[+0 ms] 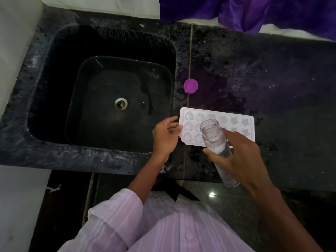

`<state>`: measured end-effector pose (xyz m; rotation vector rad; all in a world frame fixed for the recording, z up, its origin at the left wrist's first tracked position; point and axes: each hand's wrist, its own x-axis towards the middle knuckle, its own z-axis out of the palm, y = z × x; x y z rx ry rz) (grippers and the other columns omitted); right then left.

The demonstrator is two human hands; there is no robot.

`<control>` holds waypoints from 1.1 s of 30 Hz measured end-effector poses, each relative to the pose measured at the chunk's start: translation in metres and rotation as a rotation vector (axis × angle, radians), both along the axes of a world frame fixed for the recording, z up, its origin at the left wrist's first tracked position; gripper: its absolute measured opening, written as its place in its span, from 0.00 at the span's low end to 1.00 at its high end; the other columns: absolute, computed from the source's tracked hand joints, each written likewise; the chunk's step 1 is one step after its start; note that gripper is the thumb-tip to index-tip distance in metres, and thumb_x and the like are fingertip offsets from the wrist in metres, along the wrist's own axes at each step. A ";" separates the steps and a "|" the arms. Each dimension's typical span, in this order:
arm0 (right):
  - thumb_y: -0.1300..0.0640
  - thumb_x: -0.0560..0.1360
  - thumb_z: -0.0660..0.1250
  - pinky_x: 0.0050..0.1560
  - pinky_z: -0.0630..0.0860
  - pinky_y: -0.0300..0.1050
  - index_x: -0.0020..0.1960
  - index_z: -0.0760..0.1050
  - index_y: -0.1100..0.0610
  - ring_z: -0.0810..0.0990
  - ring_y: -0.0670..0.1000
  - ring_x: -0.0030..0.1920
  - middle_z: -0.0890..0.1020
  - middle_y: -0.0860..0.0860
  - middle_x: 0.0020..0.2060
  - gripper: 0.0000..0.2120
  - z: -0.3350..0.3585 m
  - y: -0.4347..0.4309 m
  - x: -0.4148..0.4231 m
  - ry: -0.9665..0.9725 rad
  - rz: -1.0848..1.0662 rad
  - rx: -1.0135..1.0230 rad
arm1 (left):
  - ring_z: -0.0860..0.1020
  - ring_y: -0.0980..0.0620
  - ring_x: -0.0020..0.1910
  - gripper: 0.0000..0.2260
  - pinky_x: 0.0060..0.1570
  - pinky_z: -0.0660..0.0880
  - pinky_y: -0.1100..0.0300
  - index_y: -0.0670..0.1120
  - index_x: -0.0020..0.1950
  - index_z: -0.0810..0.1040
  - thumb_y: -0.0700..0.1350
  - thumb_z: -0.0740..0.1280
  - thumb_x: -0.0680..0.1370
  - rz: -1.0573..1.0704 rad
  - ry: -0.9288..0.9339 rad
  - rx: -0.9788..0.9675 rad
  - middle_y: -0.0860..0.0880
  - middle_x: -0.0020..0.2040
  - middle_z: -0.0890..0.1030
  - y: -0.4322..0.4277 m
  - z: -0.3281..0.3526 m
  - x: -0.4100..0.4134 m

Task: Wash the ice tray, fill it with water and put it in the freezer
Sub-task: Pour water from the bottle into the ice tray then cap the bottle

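Note:
A white ice tray (234, 118) with heart and star shaped cells lies on the dark counter, just right of the sink. My left hand (164, 136) pinches its left edge between thumb and fingers. My right hand (240, 155) grips a clear plastic bottle (214, 140), uncapped and tilted, with its mouth over the middle of the tray. A little water shows inside the bottle. The bottle and my right hand hide the tray's near middle cells.
A purple bottle cap (190, 86) lies on the counter behind the tray. The black sink (54, 84) with its metal drain (120, 104) fills the left. Purple cloth (254, 11) hangs over the far right edge of the counter (281, 88).

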<state>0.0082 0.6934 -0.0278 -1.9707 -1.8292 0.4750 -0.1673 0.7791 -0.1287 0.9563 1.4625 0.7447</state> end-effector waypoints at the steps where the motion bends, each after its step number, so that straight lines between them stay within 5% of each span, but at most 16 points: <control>1: 0.47 0.66 0.79 0.38 0.79 0.47 0.60 0.79 0.54 0.79 0.50 0.37 0.83 0.49 0.40 0.25 0.000 0.001 -0.001 -0.004 0.004 -0.011 | 0.85 0.52 0.50 0.18 0.53 0.83 0.49 0.43 0.67 0.78 0.39 0.71 0.78 0.001 -0.013 -0.005 0.47 0.53 0.86 0.000 -0.001 -0.001; 33: 0.43 0.67 0.77 0.42 0.76 0.42 0.64 0.77 0.53 0.79 0.47 0.41 0.84 0.48 0.46 0.29 0.007 0.012 -0.004 -0.041 -0.006 -0.144 | 0.86 0.53 0.49 0.10 0.53 0.83 0.50 0.43 0.59 0.83 0.37 0.72 0.77 0.004 -0.064 -0.012 0.48 0.50 0.86 -0.001 0.002 -0.006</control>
